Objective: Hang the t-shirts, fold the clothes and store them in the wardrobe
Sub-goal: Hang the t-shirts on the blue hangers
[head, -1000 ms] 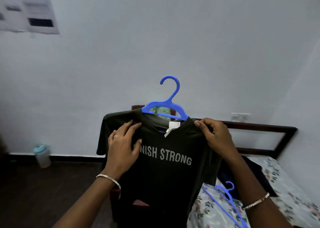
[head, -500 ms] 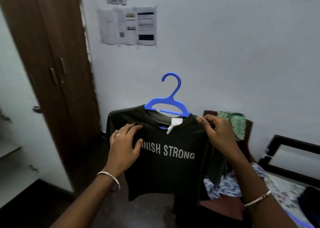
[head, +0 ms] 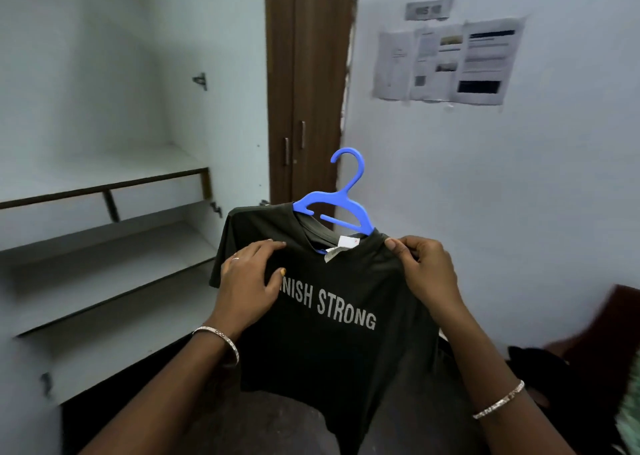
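**A:** The dark t-shirt you hold up reads "NISH STRONG" in pale capitals. Your left thumb covers whatever letters come first.

**B:** A white tag pokes out at the t-shirt's collar, its print too small to read. The papers on the wall, up and right of the t-shirt, are blurred too.

**A:** The t-shirt sits on a blue hanger, whose hook stands above the collar. Left of the t-shirt you have the open wardrobe with pale shelves. Behind and above it are brown doors with slim handles.

**B:** Your left hand lies on the t-shirt's front near one shoulder. The fingers are almost straight and flat on the cloth, clasping nothing.

**A:** Your right hand is at the other shoulder. Its fingers are curled, and thumb and forefinger pinch the fabric just beside the hanger's end.

**B:** You wear a bangle on each wrist and a ring on the left hand. Below the t-shirt is dark floor.
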